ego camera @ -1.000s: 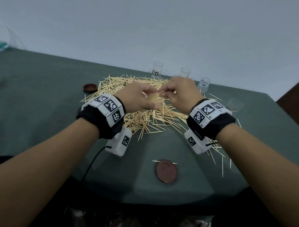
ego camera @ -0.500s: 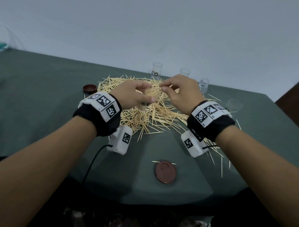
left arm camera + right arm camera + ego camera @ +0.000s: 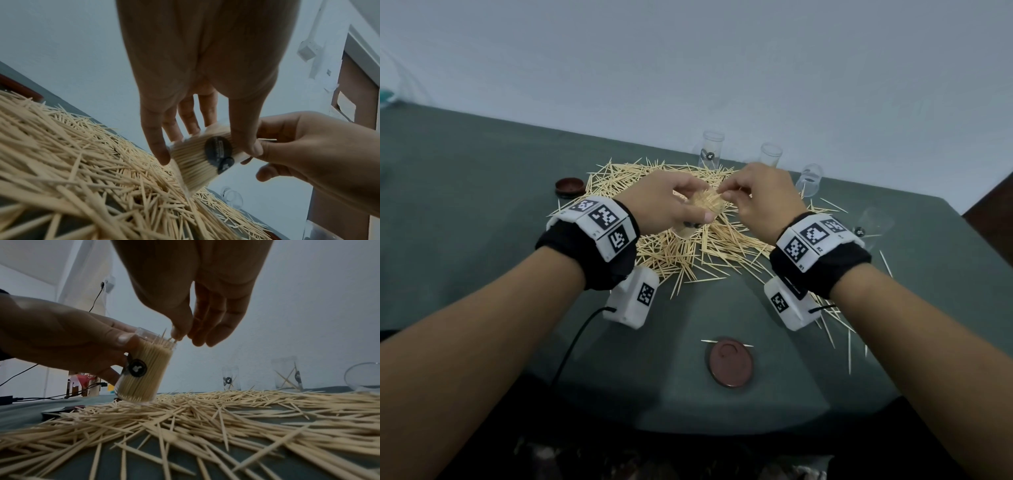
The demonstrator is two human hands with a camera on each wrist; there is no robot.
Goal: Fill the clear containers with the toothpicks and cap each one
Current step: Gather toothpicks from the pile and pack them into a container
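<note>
At the far left of the worktop [image 3: 465, 178] a brown cap [image 3: 569, 186] lies beside the toothpick pile [image 3: 688, 253]. Next comes the left hand [image 3: 664, 209], its fingers and thumb wrapped round a clear container [image 3: 144, 368] that it holds tilted, the base on or just above the pile. The container is packed nearly to the rim with toothpicks standing on end.

The right hand [image 3: 760, 198] sits just beside the mouth, thumb and forefinger pinched together on a few toothpicks [image 3: 171, 339] at the rim, the other fingers loosely curled. By my reading the step in hand is topping up this first container.

Further right and behind, three more containers stand: one [image 3: 711, 150] and another [image 3: 770, 156] upright with at most a few sticks inside, a third [image 3: 810, 180] leaning. A fourth [image 3: 873, 222] lies at the far right. A second cap [image 3: 731, 362] rests near the front edge.

Next, the last sticks need easing in point-first without splaying the packed ones. Then the right hand should fetch a cap while the left keeps the container upright. The other containers remain to be filled.
</note>
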